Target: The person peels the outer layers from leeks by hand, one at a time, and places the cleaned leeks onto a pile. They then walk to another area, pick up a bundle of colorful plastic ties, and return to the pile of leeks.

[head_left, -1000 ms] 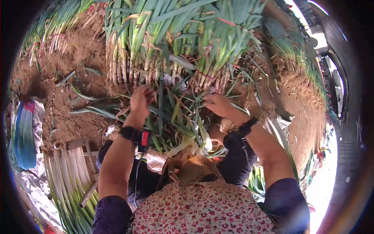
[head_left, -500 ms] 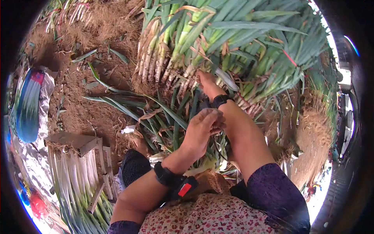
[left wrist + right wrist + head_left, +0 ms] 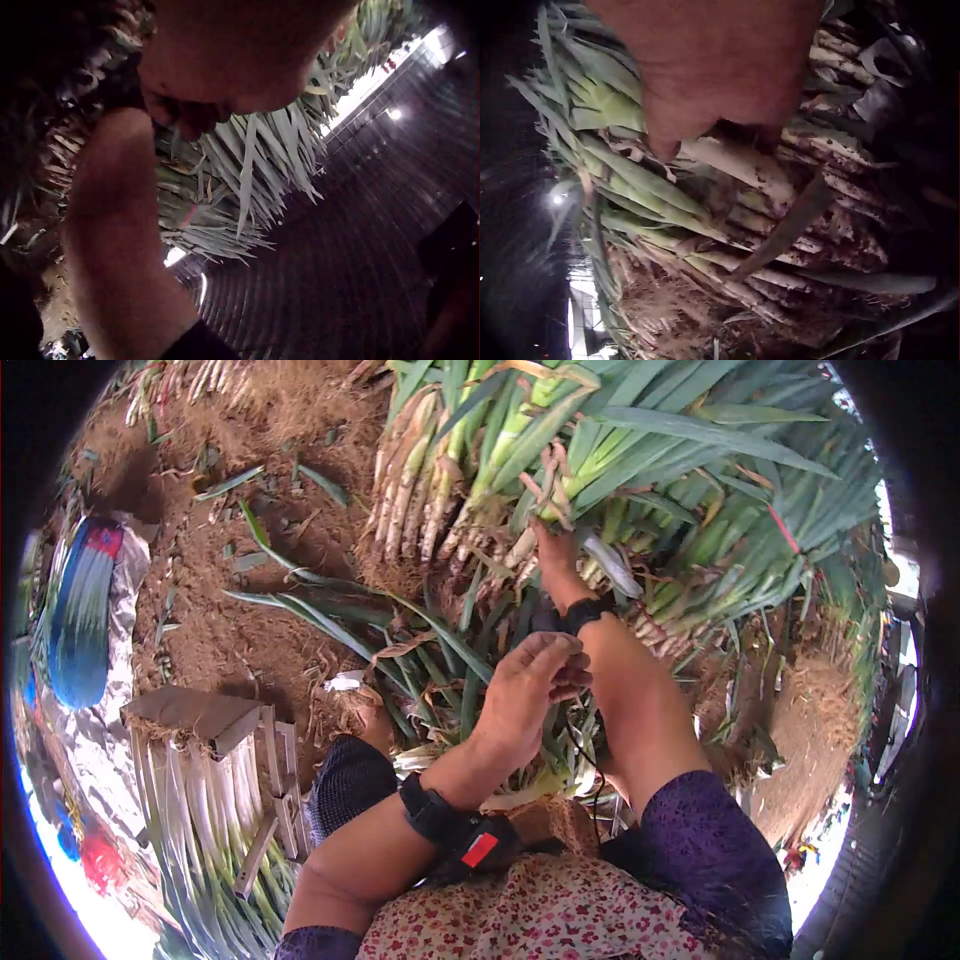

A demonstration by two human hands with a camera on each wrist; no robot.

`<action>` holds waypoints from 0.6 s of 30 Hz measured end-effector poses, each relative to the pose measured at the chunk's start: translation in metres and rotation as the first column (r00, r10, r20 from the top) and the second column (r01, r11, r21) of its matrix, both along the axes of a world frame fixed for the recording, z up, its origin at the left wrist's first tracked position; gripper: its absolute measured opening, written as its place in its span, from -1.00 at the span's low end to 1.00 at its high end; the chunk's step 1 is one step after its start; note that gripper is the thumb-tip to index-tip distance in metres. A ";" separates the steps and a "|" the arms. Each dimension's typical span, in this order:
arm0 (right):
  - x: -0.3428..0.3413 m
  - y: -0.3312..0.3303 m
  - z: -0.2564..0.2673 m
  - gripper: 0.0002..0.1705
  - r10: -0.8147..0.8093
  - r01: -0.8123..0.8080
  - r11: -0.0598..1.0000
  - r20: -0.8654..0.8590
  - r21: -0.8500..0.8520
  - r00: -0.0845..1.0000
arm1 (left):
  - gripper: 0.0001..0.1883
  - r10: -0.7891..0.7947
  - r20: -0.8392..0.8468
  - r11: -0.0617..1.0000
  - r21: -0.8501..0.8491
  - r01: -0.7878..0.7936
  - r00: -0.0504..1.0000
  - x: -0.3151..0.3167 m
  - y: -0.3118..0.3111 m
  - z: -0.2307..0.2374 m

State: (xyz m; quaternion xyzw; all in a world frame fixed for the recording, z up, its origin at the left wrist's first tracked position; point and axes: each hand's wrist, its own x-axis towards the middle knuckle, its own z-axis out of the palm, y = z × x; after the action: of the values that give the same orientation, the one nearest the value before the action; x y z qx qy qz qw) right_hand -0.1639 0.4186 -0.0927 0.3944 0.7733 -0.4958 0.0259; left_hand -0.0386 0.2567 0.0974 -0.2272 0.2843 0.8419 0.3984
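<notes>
Green onions (image 3: 660, 470) lie heaped on the far side of the scene, from the middle towards the right, with their white root ends turned to the near left and their leaves spread to the far right. A red band (image 3: 783, 528) crosses the leaves at the right of the heap.

The right hand (image 3: 558, 555) is in at the near edge of the heap, its thumb and fingers curled round a pale stalk (image 3: 739, 163) among the soil-streaked lower ends. The left hand (image 3: 530, 690) is nearer, just left of the right forearm; its fingers bend loosely in towards the thumb, and no thing shows in their hold.

Loose green leaves (image 3: 345, 640) lie on the brown ground (image 3: 200, 630) left of the hands. At the near left stands a metal stand (image 3: 190, 712), with long white-stemmed stalks (image 3: 215, 800) beside and below it. Farther left, a blue-wrapped bundle (image 3: 80, 625) lies on a silvery sheet (image 3: 90, 770). A flowered apron (image 3: 520, 900) covers the person's front at the near edge.
</notes>
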 end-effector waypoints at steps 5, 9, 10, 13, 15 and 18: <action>0.072 0.024 0.068 -0.32 0.083 -0.167 0.969 -0.399 -0.182 0.913 | -0.79 0.040 -0.037 0.999 0.022 -0.039 0.999 -0.006 0.006 0.013; 0.153 0.020 0.127 -0.41 -0.049 -0.089 0.935 -0.372 -0.344 0.927 | -0.79 0.099 -0.184 0.995 0.007 -0.099 0.978 -0.001 0.016 0.006; 0.175 0.015 0.138 -0.42 -0.074 -0.025 0.945 -0.287 -0.328 0.955 | -0.78 0.109 -0.207 0.994 0.010 -0.109 0.972 0.004 0.018 0.002; 0.241 -0.003 0.156 -0.46 -0.048 -0.034 0.974 -0.351 -0.225 0.935 | -0.70 0.088 -0.306 0.996 0.014 -0.088 0.948 0.025 0.023 -0.005; 0.282 -0.027 0.168 -0.48 -0.067 -0.070 0.951 -0.422 -0.301 0.904 | -0.61 0.056 -0.383 0.996 0.080 -0.027 0.922 0.048 0.025 0.003; 0.326 -0.054 0.185 -0.57 0.160 -0.229 0.970 -0.483 -0.087 0.861 | -0.47 -0.146 -0.395 0.974 0.104 0.202 0.907 0.082 0.015 0.008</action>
State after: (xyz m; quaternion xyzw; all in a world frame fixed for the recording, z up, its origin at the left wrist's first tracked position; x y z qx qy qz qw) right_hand 0.1620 0.3647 0.0926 0.1787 0.7548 -0.6253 -0.0854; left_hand 0.0432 0.2721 0.1058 -0.0024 0.3152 0.8491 0.4238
